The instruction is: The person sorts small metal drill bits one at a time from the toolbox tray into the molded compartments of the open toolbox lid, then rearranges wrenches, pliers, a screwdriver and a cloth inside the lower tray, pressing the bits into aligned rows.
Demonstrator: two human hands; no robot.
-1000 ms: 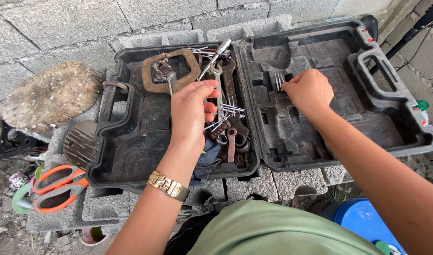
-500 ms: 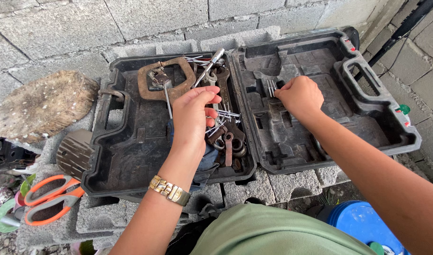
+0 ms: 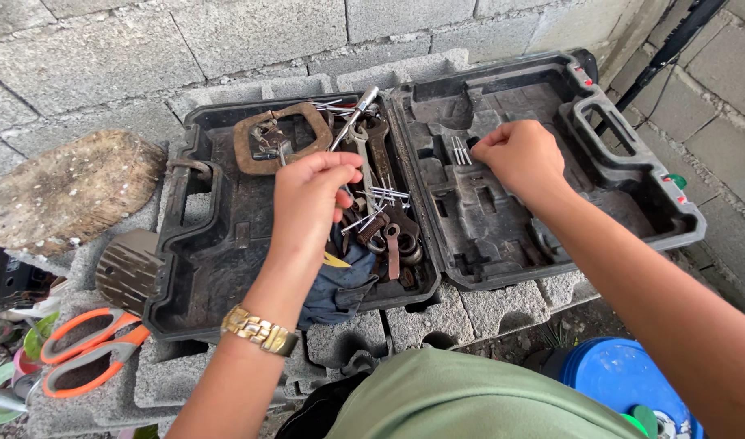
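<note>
A: What is seen from the head view?

B: An open black case (image 3: 226,276) is laid on blocks. The left hand (image 3: 307,203), lowered slightly since a second ago, is pinched over nails (image 3: 385,193) among wrenches (image 3: 382,154). The right hand (image 3: 519,154) is closed beside upright nails (image 3: 459,150).

A: Anything unclear?

B: Whether either hand's fingertips actually grip nails cannot be told.

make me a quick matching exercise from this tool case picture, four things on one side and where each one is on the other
Things:
1. rusty clamp
2. small nails
3. orange-handled shears
4. blue bucket

Places:
A. on the blocks left of the case
B. bottom right, under the right arm
C. right half of the case, by the right hand
D. top of the left half of the case

Pairs: 1-D, 2-C, 3-A, 4-B
</note>
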